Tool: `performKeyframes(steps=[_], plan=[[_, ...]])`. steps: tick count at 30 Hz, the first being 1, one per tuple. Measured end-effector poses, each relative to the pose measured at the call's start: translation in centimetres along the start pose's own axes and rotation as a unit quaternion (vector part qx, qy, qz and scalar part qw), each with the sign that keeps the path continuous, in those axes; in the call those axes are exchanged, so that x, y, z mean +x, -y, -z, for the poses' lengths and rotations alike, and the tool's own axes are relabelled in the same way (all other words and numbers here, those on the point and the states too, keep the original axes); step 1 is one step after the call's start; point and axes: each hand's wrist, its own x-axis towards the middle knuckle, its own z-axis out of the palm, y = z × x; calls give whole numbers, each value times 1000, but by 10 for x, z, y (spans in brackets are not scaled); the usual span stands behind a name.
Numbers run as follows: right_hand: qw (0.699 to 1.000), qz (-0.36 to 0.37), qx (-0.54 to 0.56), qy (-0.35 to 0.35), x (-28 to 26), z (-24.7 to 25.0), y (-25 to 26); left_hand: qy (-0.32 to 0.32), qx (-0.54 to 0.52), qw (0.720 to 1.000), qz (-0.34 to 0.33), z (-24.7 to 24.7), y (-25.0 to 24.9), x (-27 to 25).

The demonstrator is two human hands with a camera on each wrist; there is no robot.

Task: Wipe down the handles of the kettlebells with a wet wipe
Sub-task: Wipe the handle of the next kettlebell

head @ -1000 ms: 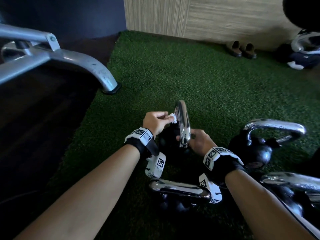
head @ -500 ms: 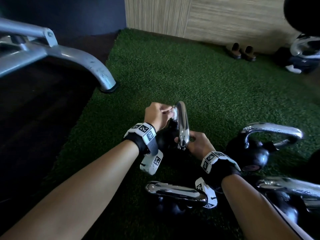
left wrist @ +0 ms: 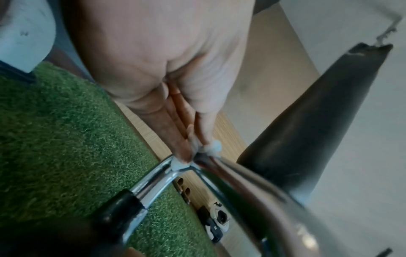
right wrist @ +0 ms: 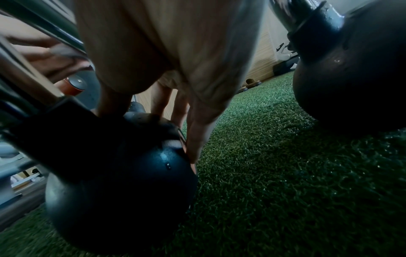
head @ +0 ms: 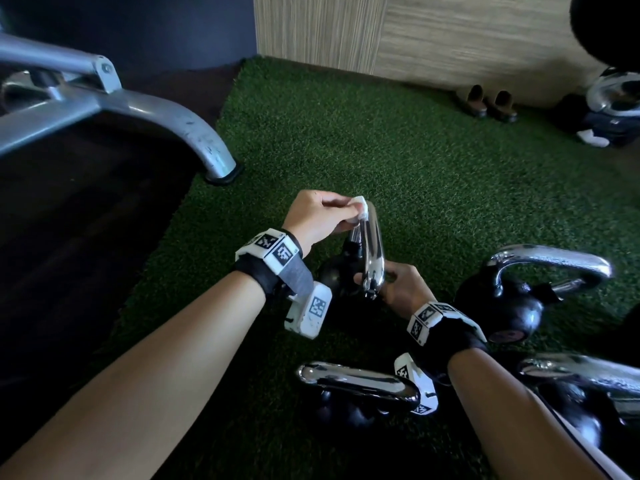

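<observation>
Head view shows a black kettlebell [head: 334, 277] standing on the green turf [head: 398, 161], its chrome handle [head: 372, 249] seen edge-on and rising between the two hands. The left hand [head: 317, 216] is at the far top corner of that handle, its fingers and thumb pinching a small bunched white wet wipe [head: 360, 207] against the metal. Left wrist view confirms this: the fingertips [left wrist: 183, 153] press the wipe [left wrist: 211, 149] onto the bend of the handle [left wrist: 153, 180], where the chrome runs down into the black collar of the bell. The right hand [head: 403, 289] sits lower and nearer, on the right side of the same kettlebell, just behind the near foot of the handle. Right wrist view shows its fingers [right wrist: 198, 135] reaching down over the round black body [right wrist: 123, 196], curved against it and touching it near the turf. A second kettlebell [head: 502, 308] stands to the right, apart from both hands, with its own chrome handle [head: 554, 263] arching across. A third chrome handle [head: 356, 382] lies nearest the person between the forearms, and a fourth [head: 585, 375] shows at the right edge. A grey metal machine leg [head: 180, 123] meets the turf's left edge, and a pair of brown slippers [head: 488, 102] sits by the far wall.
</observation>
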Motion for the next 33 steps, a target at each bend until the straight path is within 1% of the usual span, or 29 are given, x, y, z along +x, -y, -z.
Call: performKeyframes(steps=[2, 6, 7, 9, 11, 13, 15, 16, 19, 23, 24, 27, 31, 33], plan=[[1000, 0, -1, -1, 1, -1, -1, 24, 3, 1000, 19, 4, -2, -3], [1000, 8, 2, 3, -2, 3, 2, 143, 8, 988, 58, 11, -2, -26], [1000, 12, 4, 6, -3, 4, 4, 153, 19, 987, 52, 11, -2, -29], [1000, 16, 2, 8, -4, 4, 7, 135, 30, 990, 28, 12, -2, -32], [1000, 20, -2, 10, -6, 4, 10, 122, 15, 992, 23, 14, 2, -38], [1000, 22, -2, 15, -10, 6, 15, 162, 32, 986, 19, 17, 11, -44], [1000, 18, 8, 20, -13, 8, 18, 203, 82, 976, -11, 21, 20, -52], [1000, 13, 16, 22, -13, 8, 19, 203, 101, 973, -33, 22, 22, -56], [999, 0, 25, 22, -12, 6, 19, 172, 140, 971, -92, 22, 25, -67], [1000, -8, 20, 15, -13, 5, 17, 172, 182, 961, -116, 21, 40, -79], [1000, -8, 20, 11, -14, 5, 18, 166, 196, 958, -130, 21, 43, -80], [1000, 4, 16, 5, -15, 6, 19, 136, 231, 943, -198, 20, 50, -84], [1000, 14, 11, 4, -17, 5, 18, 108, 263, 930, -231, 18, 65, -86], [1000, 17, 0, 3, -19, 5, 21, 102, 265, 931, -231, 19, 67, -86]])
